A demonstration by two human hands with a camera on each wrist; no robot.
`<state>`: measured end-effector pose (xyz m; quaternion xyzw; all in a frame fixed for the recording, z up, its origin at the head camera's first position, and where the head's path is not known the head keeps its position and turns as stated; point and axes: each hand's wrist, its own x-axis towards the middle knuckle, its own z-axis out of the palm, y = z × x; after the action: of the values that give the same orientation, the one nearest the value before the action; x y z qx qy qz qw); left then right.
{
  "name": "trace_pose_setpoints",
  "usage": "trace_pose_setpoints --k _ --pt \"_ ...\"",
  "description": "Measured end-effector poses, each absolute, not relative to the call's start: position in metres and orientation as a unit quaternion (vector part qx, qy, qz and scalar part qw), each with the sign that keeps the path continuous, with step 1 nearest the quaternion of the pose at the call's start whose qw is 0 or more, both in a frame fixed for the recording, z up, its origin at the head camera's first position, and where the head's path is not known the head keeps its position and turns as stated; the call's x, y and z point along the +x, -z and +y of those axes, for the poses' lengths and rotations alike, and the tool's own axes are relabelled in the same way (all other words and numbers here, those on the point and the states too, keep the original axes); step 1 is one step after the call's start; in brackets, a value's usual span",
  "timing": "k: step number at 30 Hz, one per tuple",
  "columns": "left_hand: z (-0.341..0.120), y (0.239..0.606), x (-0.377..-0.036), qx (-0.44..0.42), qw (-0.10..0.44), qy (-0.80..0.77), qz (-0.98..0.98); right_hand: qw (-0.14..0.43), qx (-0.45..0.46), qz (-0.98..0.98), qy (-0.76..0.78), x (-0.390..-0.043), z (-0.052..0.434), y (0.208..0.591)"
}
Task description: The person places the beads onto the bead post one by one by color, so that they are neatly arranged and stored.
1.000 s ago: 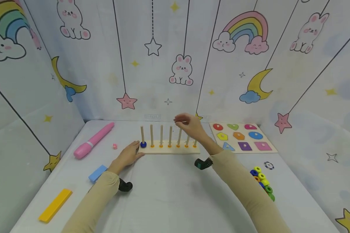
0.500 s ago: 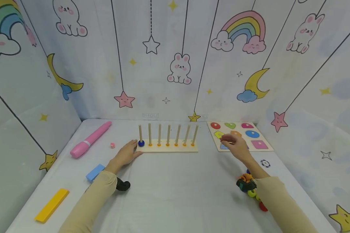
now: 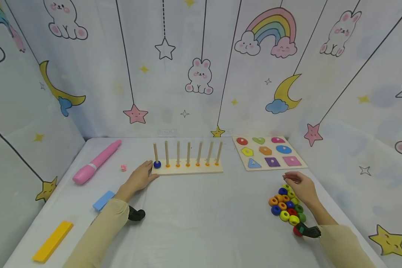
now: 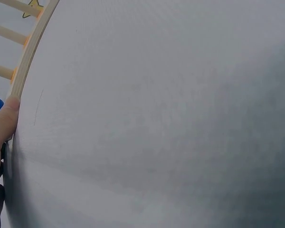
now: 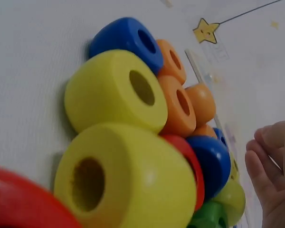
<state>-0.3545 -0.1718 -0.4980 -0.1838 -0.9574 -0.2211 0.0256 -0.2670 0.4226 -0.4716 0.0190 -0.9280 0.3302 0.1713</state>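
At the left end of a wooden peg board (image 3: 187, 169) my left hand (image 3: 139, 179) holds the base, its thumb along the front edge and its fingers at the far left corner. A blue bead (image 3: 157, 164) sits low on the leftmost peg; the other pegs carry no beads. In the left wrist view the thumb (image 4: 4, 118) touches the board's edge. My right hand (image 3: 301, 188), fingers loosely bent and holding nothing, hovers over the far right side of a cluster of coloured beads. Yellow beads (image 5: 116, 90), orange beads (image 5: 178, 104) and blue beads fill the right wrist view.
A shape puzzle board (image 3: 271, 153) lies at the back right. On the left are a pink bat-shaped toy (image 3: 97, 162), a small pink cube (image 3: 123, 168), a blue block (image 3: 103, 201) and a yellow block (image 3: 53, 242). Printed cloth walls enclose the table.
My right hand has moved from above the pegs, right and toward me, to the bead cluster. The left hand stays at the peg board. The head view has shifted slightly.
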Motion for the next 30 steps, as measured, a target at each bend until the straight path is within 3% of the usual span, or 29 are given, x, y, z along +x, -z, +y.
trace_pose_setpoints --k 4,11,23,30 --pt "-0.174 0.495 -0.352 -0.187 0.033 0.221 -0.957 0.157 0.020 -0.935 -0.318 -0.264 0.428 0.475" --pt "-0.175 0.498 -0.350 -0.203 0.050 0.242 -0.947 0.080 0.079 -0.956 -0.269 -0.256 0.431 0.474" --pt "-0.172 0.494 -0.348 -0.193 0.044 0.235 -0.952 0.033 0.153 -0.972 -0.173 -0.254 0.429 0.460" --pt "-0.173 0.492 -0.346 -0.185 0.038 0.224 -0.956 0.042 0.164 -0.969 -0.181 -0.257 0.435 0.464"
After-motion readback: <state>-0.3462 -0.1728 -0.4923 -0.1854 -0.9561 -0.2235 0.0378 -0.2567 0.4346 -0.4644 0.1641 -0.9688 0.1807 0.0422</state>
